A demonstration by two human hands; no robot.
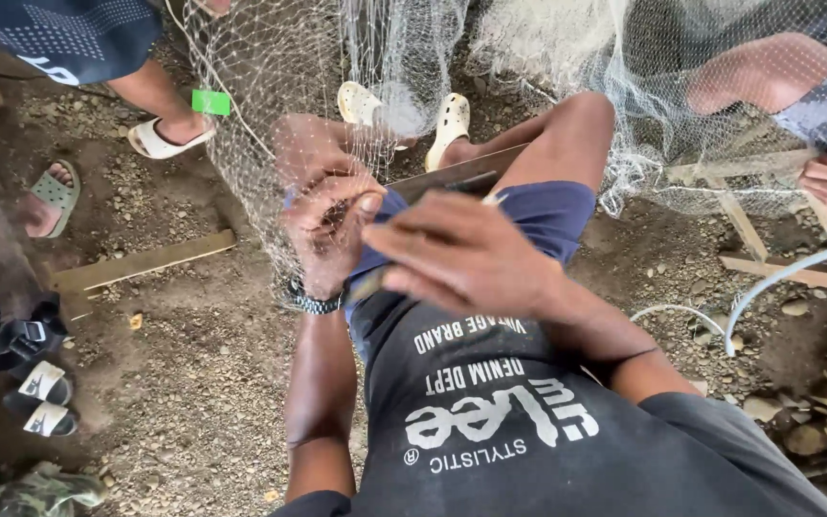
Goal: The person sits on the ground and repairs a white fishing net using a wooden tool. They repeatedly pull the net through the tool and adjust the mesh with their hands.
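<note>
Hanging net [270, 115] gripped between hands [332, 206]

Dark grey printed T-shirt [528, 431], blue shorts [547, 215], black beaded wristwatch [313, 303], cream clogs [450, 120].

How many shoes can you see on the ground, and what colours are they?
Cream rubber clogs with holes: 2
White strap sandal on a foot: 1
Green rubber sandal on a foot: 1
Black sandals with white straps, lying unworn: 2
Total: 6
</note>
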